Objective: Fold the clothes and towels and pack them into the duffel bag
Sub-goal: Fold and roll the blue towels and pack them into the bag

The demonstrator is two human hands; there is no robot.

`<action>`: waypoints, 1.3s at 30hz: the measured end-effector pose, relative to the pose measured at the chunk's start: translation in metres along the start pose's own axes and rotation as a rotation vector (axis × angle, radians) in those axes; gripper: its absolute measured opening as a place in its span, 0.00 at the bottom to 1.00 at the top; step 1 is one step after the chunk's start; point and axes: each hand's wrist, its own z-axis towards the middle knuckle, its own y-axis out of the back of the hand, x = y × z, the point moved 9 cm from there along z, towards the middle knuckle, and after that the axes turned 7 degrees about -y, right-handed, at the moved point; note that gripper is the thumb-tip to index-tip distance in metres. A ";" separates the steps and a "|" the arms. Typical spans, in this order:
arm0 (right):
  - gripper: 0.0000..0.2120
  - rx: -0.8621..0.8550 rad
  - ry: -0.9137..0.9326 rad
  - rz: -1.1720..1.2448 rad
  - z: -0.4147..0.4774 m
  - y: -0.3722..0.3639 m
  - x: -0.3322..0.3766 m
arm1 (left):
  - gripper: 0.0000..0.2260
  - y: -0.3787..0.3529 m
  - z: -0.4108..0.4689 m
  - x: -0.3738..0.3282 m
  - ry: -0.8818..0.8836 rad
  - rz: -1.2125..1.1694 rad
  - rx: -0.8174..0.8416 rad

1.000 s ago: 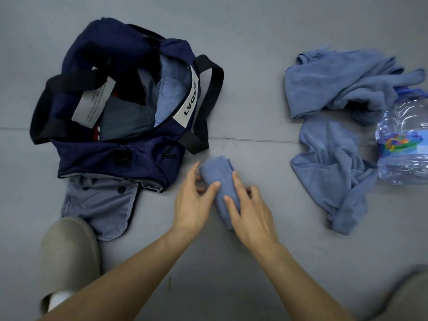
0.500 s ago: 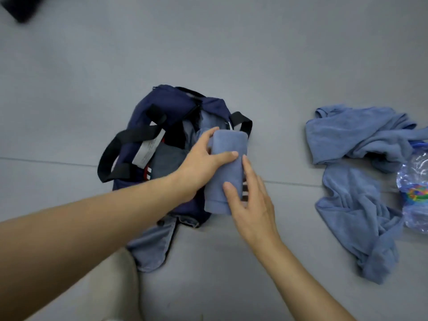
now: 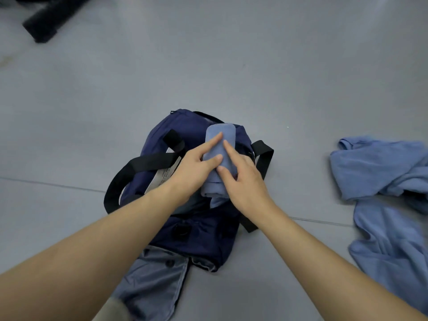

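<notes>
Left hand [image 3: 192, 173] gripped the folded towel [image 3: 221, 137] from its left side, thumb and forefinger over the top; right hand [image 3: 246, 184] held it likewise from the right. The towel sat over the open mouth of the navy duffel bag [image 3: 201, 237] — contact with the contents unclear. A grey-blue garment [image 3: 157, 281] lay under the bag's near end. Loose blue towels [image 3: 382, 172] were heaped on the floor [image 3: 231, 66] well to the right — blurred black object [image 3: 51, 17] far left.

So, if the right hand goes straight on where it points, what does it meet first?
The folded towel, which the right hand holds; beyond it, probably the far rim of the bag; depth is unclear.
</notes>
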 end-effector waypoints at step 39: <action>0.34 0.101 -0.096 -0.411 0.002 -0.001 -0.039 | 0.24 -0.063 0.031 0.052 -0.094 0.295 0.105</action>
